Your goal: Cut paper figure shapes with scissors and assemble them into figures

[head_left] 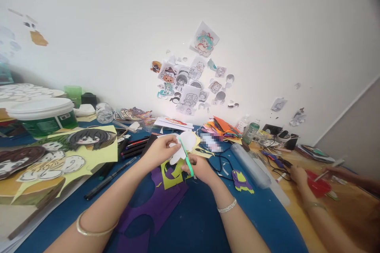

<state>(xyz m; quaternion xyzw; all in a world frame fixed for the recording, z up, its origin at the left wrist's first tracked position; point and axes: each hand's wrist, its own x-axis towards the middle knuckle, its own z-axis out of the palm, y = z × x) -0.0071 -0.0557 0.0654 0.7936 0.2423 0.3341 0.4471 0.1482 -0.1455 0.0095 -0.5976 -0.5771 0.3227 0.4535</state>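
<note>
My left hand [162, 151] pinches a white paper cutout [190, 140] with a rounded outline. In my right hand [200, 166] are scissors [189, 164] with green handles, their blades pointing up toward the paper's edge. Whether the blades are parted I cannot tell. Below both hands, yellow paper scraps [172, 180] lie on purple sheets [151, 205] with curved holes cut out of them. A small purple and yellow cutout [242, 181] rests to the right of my right hand.
Pens [135, 146] and a long black pen [109, 180] lie left, near drawn cutouts [86, 140] and a white-lidded tub [41, 114]. A clear plastic roll [251, 166] lies right. A co-worker's hands [299, 178] hold a red piece [319, 184] at the far right.
</note>
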